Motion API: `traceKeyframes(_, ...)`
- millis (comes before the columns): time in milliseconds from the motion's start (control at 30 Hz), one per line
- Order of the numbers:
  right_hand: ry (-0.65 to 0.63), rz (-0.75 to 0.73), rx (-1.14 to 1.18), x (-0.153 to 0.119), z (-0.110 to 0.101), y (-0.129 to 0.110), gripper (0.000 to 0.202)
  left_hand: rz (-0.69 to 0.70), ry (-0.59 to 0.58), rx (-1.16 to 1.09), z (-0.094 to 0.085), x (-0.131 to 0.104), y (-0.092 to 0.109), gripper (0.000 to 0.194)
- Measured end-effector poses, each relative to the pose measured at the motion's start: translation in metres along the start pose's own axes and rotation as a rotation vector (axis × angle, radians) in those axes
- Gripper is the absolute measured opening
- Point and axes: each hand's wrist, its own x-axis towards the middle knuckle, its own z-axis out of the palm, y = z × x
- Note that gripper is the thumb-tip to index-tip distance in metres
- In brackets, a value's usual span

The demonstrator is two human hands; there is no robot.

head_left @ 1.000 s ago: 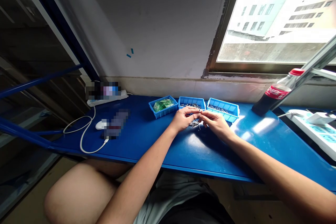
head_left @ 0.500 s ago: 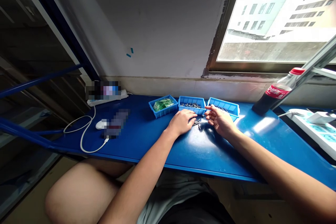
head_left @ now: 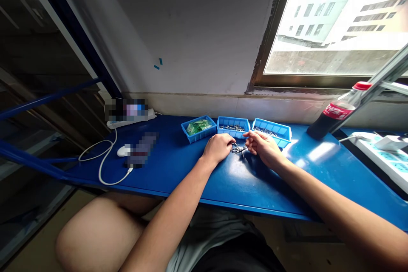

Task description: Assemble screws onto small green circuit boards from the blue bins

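On the blue table lies a small pile of dark metal screw-like parts (head_left: 239, 149), between my two hands. My left hand (head_left: 218, 148) is at the pile's left edge, its fingers curled together; what they pinch is too small to name. To the right of the pile my right hand (head_left: 263, 146) is raised a little, thumb and fingertips drawn together, with anything between them too small to make out. Behind the hands stand three blue trays: one with green packets (head_left: 199, 126), one with small metal parts (head_left: 233, 127), and one with long thin dark parts (head_left: 266, 131).
A cola bottle (head_left: 336, 112) stands at the back right beside a metal bar, with a white power strip (head_left: 382, 148) further right. On the left lie a blurred phone (head_left: 142, 148), a white object (head_left: 123, 151) and a looping white cable (head_left: 101, 165).
My right hand has moved slightly left and its fingers have closed together. My left hand's fingers have drawn in, and more of the pile shows between the hands.
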Motion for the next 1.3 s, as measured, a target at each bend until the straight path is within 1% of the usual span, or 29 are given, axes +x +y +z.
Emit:
traceKeyframes(67, -0.008, -0.014, -0.033, 0.0, -0.001, 0.001, 0.041, 0.006, 0.041, -0.022, 0.0, 0.0, 0.0, 0.028)
traceKeyframes(267, -0.033, -0.105, -0.192, -0.001, -0.003, 0.003, 0.043, 0.016, 0.237, -0.162, 0.003, 0.001, -0.004, 0.026)
traceKeyframes(400, -0.053, -0.154, -0.288, -0.003, -0.002, 0.003, 0.044, 0.034, 0.302, -0.247, 0.004, 0.002, -0.004, 0.028)
traceKeyframes(533, -0.024, -0.211, -0.359, -0.003, 0.001, 0.004, 0.044, 0.041, 0.357, -0.368, 0.003, 0.004, 0.004, 0.026)
traceKeyframes(600, -0.022, -0.251, -0.38, -0.004, 0.002, 0.004, 0.043, 0.007, 0.338, -0.488, 0.003, 0.004, 0.009, 0.021)
traceKeyframes(667, -0.044, -0.272, -0.367, -0.004, 0.003, 0.003, 0.041, -0.037, 0.287, -0.633, 0.005, 0.004, 0.012, 0.018)
traceKeyframes(767, -0.072, -0.267, -0.319, -0.005, 0.004, 0.003, 0.041, -0.079, 0.226, -0.815, 0.011, 0.004, 0.015, 0.021)
traceKeyframes(933, -0.098, -0.239, -0.245, -0.005, 0.005, 0.004, 0.045, -0.15, 0.176, -0.995, 0.013, 0.005, 0.017, 0.03)
traceKeyframes(1033, -0.106, -0.247, -0.244, -0.006, 0.007, 0.005, 0.042, -0.172, 0.149, -1.049, 0.011, 0.005, 0.018, 0.035)
traceKeyframes(1200, -0.096, -0.283, -0.252, -0.007, 0.009, 0.006, 0.04, -0.173, 0.145, -1.067, 0.012, 0.006, 0.018, 0.038)
traceKeyframes(1267, -0.097, -0.288, -0.271, -0.008, 0.009, 0.004, 0.041, -0.147, 0.179, -1.001, 0.01, 0.006, 0.018, 0.037)
traceKeyframes(1300, -0.092, -0.289, -0.283, -0.008, 0.008, 0.003, 0.041, -0.134, 0.207, -0.929, 0.009, 0.005, 0.019, 0.035)
